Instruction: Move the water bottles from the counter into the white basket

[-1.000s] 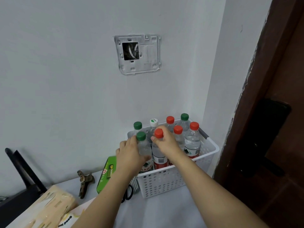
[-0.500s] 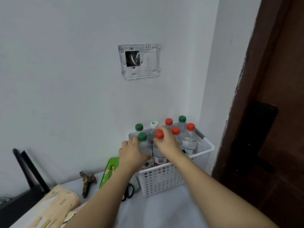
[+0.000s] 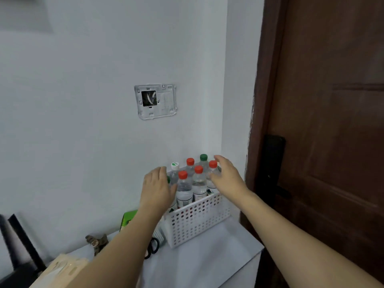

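A white perforated basket stands on the counter against the wall corner. Several clear water bottles stand upright inside it, with red, green and white caps; a red-capped bottle is at the front. My left hand hovers at the basket's left side with fingers spread, covering a green-capped bottle. My right hand is at the right side, open, its fingers next to a red-capped bottle. Neither hand holds anything.
A green box and black scissors lie left of the basket. A small brown figure and a tan package sit farther left. A dark wooden door is at the right, and a wall bracket hangs above.
Both hands have let go of the two front bottles, which now stand in the basket. The hands have opened and spread apart to the basket's sides. The camera has tilted up.
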Tool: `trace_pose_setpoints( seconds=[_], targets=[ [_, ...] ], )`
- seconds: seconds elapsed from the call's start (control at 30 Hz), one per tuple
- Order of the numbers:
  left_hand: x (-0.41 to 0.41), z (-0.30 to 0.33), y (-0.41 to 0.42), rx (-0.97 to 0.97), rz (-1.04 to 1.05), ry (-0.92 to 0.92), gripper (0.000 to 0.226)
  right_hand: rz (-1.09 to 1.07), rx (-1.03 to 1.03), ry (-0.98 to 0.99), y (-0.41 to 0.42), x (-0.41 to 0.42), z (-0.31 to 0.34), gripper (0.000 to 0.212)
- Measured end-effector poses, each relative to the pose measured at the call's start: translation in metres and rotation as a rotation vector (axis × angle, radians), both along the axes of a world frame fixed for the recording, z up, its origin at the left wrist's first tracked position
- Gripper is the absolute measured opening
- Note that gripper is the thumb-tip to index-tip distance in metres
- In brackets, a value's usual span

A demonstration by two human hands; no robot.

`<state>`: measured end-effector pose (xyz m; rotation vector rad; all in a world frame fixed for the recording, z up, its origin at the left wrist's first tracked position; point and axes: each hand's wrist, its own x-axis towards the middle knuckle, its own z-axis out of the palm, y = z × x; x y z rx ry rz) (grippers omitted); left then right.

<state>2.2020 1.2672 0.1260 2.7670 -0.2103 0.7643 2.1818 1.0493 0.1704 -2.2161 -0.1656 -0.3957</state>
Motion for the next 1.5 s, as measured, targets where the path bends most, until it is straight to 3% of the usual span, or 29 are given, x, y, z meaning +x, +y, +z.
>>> trace_pose_setpoints(
  seconds=[0.27,0.77,1.2,1.5],
  targets=[
    [-0.018,0.050,-0.050,0.156,-0.322,-0.129,0.053,-0.269,-0.290,0.036,-0.043,-0.094,0.019,0.068],
    [-0.194,0.105,-0.216,0.108,-0.748,-0.233,0.060,-0.718,-0.364,0.104,-0.155,-0.345,0.065,0.071],
    [-0.434,0.103,-0.338,0.103,-0.878,-0.256,0.057,-0.827,-0.414,0.120,-0.263,-0.600,0.054,0.069],
    [-0.522,0.088,-0.397,0.132,-0.928,-0.187,0.059,-0.894,-0.392,0.193,-0.292,-0.705,0.040,0.067]
  ],
)
